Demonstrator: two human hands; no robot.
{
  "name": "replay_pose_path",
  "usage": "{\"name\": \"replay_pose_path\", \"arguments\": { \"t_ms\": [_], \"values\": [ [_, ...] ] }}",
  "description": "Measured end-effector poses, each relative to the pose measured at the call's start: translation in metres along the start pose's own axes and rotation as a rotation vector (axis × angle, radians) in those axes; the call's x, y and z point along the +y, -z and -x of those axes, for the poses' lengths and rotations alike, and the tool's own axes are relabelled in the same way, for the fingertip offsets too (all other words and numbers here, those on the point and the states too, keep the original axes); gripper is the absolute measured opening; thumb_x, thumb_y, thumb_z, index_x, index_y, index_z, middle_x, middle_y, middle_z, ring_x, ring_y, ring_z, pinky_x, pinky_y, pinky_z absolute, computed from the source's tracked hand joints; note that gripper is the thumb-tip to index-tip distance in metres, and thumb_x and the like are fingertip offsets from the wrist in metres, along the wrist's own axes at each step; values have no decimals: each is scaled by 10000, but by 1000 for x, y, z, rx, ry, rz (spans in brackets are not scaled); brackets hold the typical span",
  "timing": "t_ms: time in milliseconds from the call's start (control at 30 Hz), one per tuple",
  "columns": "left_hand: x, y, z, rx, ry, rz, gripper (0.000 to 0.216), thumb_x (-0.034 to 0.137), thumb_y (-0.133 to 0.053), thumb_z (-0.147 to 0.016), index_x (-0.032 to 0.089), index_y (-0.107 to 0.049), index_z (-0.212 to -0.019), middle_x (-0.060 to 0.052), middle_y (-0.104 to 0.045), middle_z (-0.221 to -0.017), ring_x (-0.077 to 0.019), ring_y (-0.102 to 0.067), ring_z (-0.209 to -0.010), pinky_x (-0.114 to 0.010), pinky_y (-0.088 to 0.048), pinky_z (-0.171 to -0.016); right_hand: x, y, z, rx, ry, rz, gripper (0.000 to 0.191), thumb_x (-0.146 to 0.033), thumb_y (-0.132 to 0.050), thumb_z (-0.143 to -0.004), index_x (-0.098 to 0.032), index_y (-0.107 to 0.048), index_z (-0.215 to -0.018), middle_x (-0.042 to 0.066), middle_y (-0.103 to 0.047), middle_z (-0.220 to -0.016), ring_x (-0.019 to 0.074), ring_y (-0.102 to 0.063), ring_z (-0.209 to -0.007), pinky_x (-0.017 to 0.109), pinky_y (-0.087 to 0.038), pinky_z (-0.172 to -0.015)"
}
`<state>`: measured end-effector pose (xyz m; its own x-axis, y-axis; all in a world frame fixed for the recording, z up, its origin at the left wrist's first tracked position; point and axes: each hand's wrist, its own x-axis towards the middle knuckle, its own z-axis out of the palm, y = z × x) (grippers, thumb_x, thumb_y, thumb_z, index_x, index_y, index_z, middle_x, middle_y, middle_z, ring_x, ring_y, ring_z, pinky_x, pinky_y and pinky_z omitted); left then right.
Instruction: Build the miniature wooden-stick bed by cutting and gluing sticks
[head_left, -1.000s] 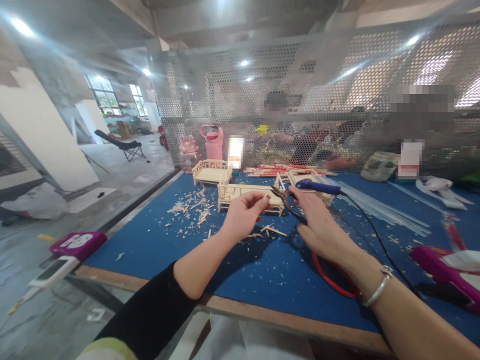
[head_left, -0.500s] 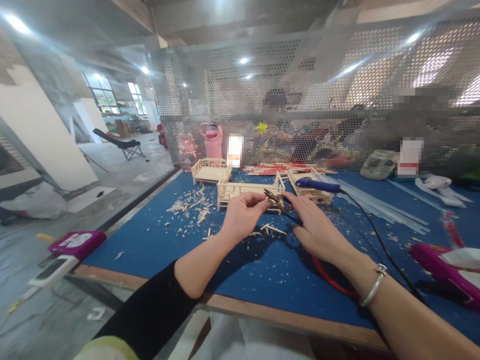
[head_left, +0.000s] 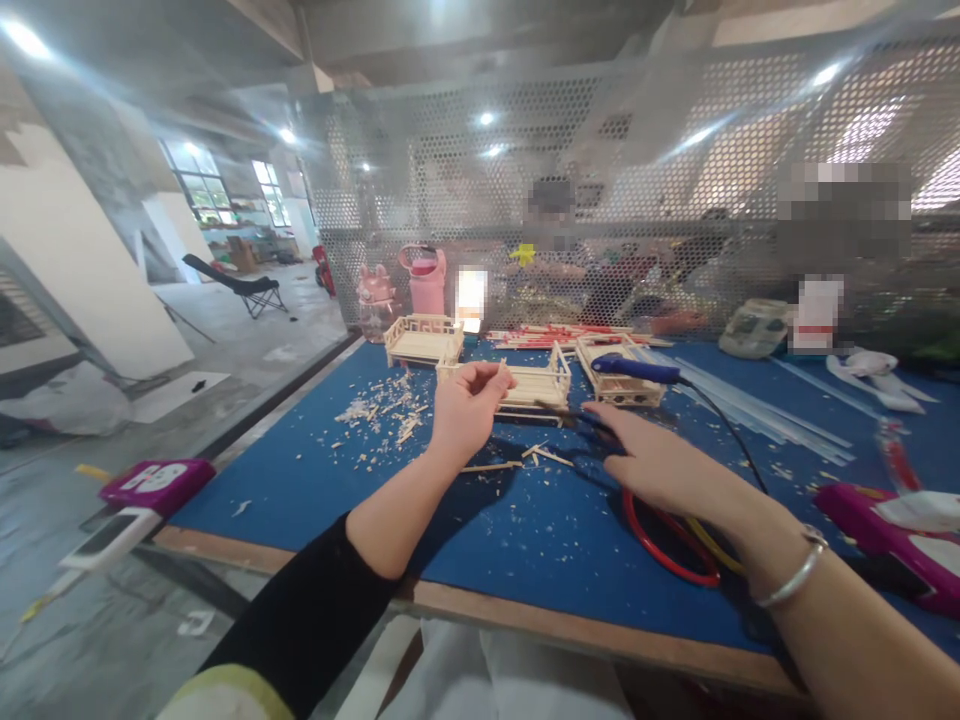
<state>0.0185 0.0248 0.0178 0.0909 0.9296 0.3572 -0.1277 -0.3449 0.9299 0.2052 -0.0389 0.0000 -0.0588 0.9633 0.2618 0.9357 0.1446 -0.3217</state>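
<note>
My left hand [head_left: 463,408] is raised over the blue mat [head_left: 315,470], its fingertips pinched on a small wooden sliver. Just behind it stands a miniature wooden bed frame [head_left: 534,388]. My right hand [head_left: 652,458] lies low on the mat to the right, with its fingers stretched along dark pliers [head_left: 562,409]. The pliers' jaws stick out leftward, close to the mat. A red loop [head_left: 660,545] curves under my right wrist, which wears a silver bangle. Thin wooden sticks [head_left: 491,466] lie between my hands.
A blue-handled tool [head_left: 637,370] with a black cord rests on another wooden frame [head_left: 611,385]. A third frame [head_left: 421,338] stands at the back left, near pink bottles [head_left: 426,283]. Wood scraps [head_left: 379,412] litter the mat. A magenta object [head_left: 885,525] lies at the right. People sit behind the perforated screen.
My left hand rose and drew left, away from the pliers, with its pinched sliver. My right hand sank toward the mat, bringing the pliers down nearly flat.
</note>
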Motion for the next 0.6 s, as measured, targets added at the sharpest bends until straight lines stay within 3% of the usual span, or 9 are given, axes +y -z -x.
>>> {"name": "replay_pose_path", "arguments": {
  "t_ms": [133, 267, 367, 467, 600],
  "values": [
    [-4, 2, -1, -25, -37, -44, 173, 296, -626, -708, 131, -617, -759, -13, -640, -655, -79, -526, -556, -191, -405, -496, -25, -11, 0, -183, 20, 128, 548, -182, -488, -717, -121, -482, -1262, 176, -584, -1176, 309, -551, -1068, 448, -436, -864],
    [-13, 1, 0, -82, -69, -108, 211, 334, -645, -688, 136, -630, -759, -14, -644, -665, -93, -539, -580, -206, -422, -527, -40, -11, 0, -80, 162, 155, 659, -416, -601, -694, -123, -466, -1269, 196, -528, -1242, 338, -498, -1128, 480, -402, -894],
    [-18, 1, 1, -119, -75, -163, 196, 318, -672, -656, 136, -641, -723, -20, -651, -684, -104, -556, -611, -217, -442, -552, -25, 5, 11, -10, 80, 183, 441, -428, -513, -772, -159, -558, -1119, 157, -619, -1112, 282, -593, -982, 393, -458, -789],
    [-17, -2, 3, -162, 0, -142, 178, 294, -697, -630, 139, -640, -697, -5, -634, -639, -92, -539, -570, -200, -437, -498, 4, 21, 30, -149, -160, 311, 267, -382, -511, -770, -167, -606, -896, 131, -684, -851, 268, -645, -731, 345, -455, -610],
    [-14, -5, 7, -227, 189, -27, 250, 291, -764, -550, 132, -619, -678, 39, -578, -563, -53, -487, -477, -168, -417, -421, 24, 28, 48, -311, -183, 160, 302, -312, -531, -736, -169, -568, -1000, 58, -676, -753, 214, -638, -694, 282, -436, -590]
  ]
}}
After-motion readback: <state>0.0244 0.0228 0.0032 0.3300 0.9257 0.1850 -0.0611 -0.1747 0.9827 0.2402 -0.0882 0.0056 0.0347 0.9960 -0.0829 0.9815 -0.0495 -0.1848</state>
